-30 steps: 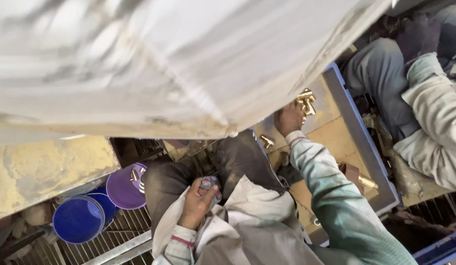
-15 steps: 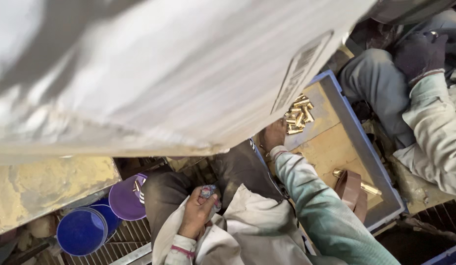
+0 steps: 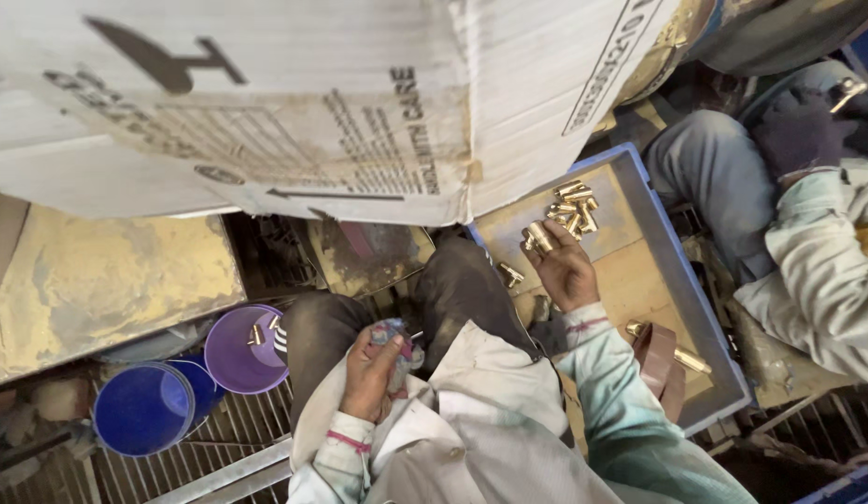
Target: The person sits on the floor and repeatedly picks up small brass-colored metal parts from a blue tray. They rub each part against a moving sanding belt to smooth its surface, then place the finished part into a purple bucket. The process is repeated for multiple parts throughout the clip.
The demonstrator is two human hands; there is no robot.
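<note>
My right hand reaches over a blue-rimmed tray lined with cardboard and holds a brass cylinder between its fingers. A small heap of brass parts lies on the tray just beyond it. My left hand rests in my lap, closed on a crumpled multicoloured rag with a small metal piece poking out. One more brass part lies on my dark trouser knee.
A large printed cardboard sheet fills the top of the view. A purple cup with small parts and two blue cups stand on a metal grate at lower left. Another person in a pale sleeve sits at the right.
The view has shifted and sharpened. My right hand drew back from the brass heap toward me with a cylinder in its fingers. My left hand stayed in my lap on the rag.
</note>
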